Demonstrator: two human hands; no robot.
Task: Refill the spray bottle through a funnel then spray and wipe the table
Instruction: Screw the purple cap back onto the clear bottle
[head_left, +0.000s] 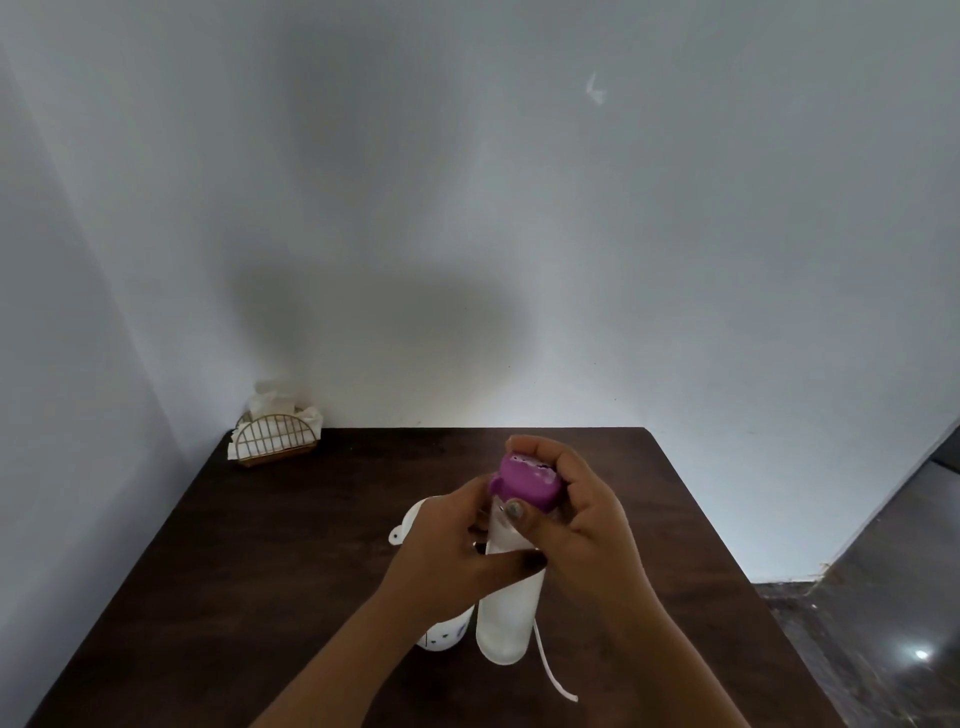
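Note:
I hold a white translucent spray bottle (506, 618) upright above the dark wooden table (291, 545). My left hand (447, 551) grips the bottle around its upper body. My right hand (576, 514) is curled around the purple spray head (527, 483) at the bottle's top. A thin white dip tube (550, 670) trails down beside the bottle's base. A white funnel (408, 522) shows partly behind my left hand. A white cup with small dark markings (444, 636) stands under my left wrist, mostly hidden.
A gold wire napkin holder with white tissues (275, 431) stands at the table's far left corner by the wall. Grey walls close in behind and to the left. The table's right edge drops to a dark tiled floor (883, 597).

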